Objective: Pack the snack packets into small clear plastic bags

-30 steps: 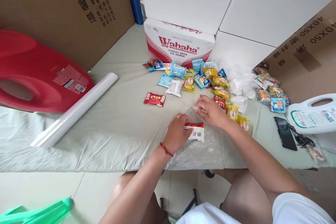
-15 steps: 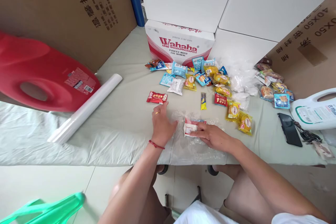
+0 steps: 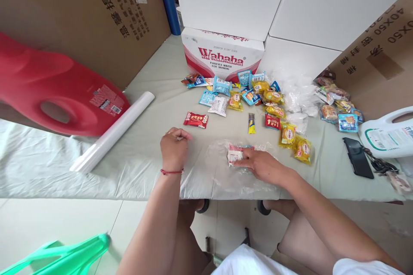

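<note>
Fingers of the right hand (image 3: 263,165) press flat on a snack packet (image 3: 235,155) inside the clear plastic bag (image 3: 238,172) at the table's (image 3: 145,150) near edge. Left hand (image 3: 174,148) rests curled beside it, pinching something too small to tell. Loose snack packets (image 3: 258,99) lie beyond.

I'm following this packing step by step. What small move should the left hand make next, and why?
Probably bring the left hand back to the clear plastic bag. It is curled shut apart from the bag, while the right hand alone pins the red-and-white packet inside it.
</note>
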`<state>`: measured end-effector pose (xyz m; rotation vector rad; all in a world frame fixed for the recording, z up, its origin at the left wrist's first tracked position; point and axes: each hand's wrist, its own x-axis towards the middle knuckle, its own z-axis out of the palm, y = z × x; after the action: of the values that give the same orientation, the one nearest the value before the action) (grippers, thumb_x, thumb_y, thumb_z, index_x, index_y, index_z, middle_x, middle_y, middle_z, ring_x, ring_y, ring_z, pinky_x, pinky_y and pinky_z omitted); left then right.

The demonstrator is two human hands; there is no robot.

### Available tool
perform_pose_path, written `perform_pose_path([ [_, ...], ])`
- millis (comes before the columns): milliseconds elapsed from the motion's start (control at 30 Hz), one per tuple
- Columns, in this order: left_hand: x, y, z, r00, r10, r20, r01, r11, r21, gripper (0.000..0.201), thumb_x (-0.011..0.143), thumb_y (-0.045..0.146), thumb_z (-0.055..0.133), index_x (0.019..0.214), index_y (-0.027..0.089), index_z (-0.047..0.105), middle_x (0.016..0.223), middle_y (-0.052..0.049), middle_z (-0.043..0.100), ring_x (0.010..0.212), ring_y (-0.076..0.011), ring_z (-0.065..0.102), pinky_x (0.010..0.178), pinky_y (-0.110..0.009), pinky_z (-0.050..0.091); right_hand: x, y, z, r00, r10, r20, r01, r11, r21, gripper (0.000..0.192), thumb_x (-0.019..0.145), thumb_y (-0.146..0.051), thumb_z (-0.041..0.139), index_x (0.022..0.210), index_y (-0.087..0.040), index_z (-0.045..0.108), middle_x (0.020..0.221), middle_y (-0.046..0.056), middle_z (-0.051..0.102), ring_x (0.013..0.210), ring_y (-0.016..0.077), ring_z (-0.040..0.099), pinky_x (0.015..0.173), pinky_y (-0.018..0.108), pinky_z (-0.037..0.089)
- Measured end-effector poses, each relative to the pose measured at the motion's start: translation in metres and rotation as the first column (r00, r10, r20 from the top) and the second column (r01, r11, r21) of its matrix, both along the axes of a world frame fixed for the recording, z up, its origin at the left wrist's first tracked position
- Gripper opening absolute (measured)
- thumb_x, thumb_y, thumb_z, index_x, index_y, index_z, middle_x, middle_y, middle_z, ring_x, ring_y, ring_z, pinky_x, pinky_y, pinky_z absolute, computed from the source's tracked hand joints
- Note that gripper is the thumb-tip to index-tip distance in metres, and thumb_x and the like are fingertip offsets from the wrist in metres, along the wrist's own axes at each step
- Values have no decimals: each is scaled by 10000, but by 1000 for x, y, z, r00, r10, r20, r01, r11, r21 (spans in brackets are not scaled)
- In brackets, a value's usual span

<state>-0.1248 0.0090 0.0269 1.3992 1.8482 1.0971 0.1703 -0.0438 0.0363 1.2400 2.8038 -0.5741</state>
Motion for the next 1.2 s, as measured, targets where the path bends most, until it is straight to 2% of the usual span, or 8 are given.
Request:
perform_pose_path([
  [167,46,-6,22,813,-560,-159,582,777,240,884,626,114,500,1502,219,463,1577,-74,461,1487,-272,361,1248,-491,243,-2,0,1,1000,3,2,-3,1000,-9,600,880,-22,536,1337,-380,687,1048,50,684,807,174,629,665,250,429],
  [233,59,-7,23,685,-710,-165,729,672,130,969,610,74,464,1562,233,385,1372,-61,649,1390,-245,478,1243,-518,227,-2,1,2,1000,-1,-17,0,1000,-23,548,907,-53,538,1325,-369,698,1054,52,689,824,180,633,667,255,433],
  [367,45,-8,14,507,-849,-149,849,522,-80,534,704,93,453,1066,292,791,754,-18,725,887,-218,656,999,-402,469,0,2,2,995,-44,-90,38,997,-66,504,933,-85,540,1294,-391,712,1033,28,693,791,168,629,656,253,440],
  [600,-7,-13,1,613,-790,-8,704,551,-447,324,559,138,536,695,300,781,645,7,723,615,-205,656,592,-277,479,0,0,-3,994,-48,-101,43,998,-52,533,906,-41,550,1265,-391,731,1092,32,701,863,178,647,679,258,450],
  [767,33,-18,24,776,-572,-265,575,815,-73,341,681,86,436,786,234,725,816,-32,732,788,-204,660,724,-317,493,-5,-2,-1,997,-64,-39,63,998,-22,544,900,-47,543,1280,-392,726,1091,37,705,808,187,643,640,271,412],
  [867,67,-29,31,679,-610,-409,703,701,121,393,706,24,450,890,230,729,967,-54,751,985,-241,640,827,-366,470,-7,-3,0,997,-65,-46,65,998,-3,503,911,-65,533,1247,-375,742,1128,46,698,826,186,642,656,275,410],
  [967,88,-39,25,439,-744,-503,832,548,-84,291,743,0,470,702,216,661,849,-67,741,949,-253,659,800,-377,435,-7,-6,2,998,-57,-24,57,998,6,428,931,-91,532,1186,-344,766,1088,74,677,810,195,621,644,283,391],
  [1200,82,-38,18,537,-768,-348,700,636,-323,260,952,289,447,1087,225,660,652,-22,670,643,-257,634,595,-323,358,5,-16,-7,997,-62,-37,63,998,31,560,930,-59,517,1376,-370,649,1040,63,612,771,170,553,663,279,393],
])
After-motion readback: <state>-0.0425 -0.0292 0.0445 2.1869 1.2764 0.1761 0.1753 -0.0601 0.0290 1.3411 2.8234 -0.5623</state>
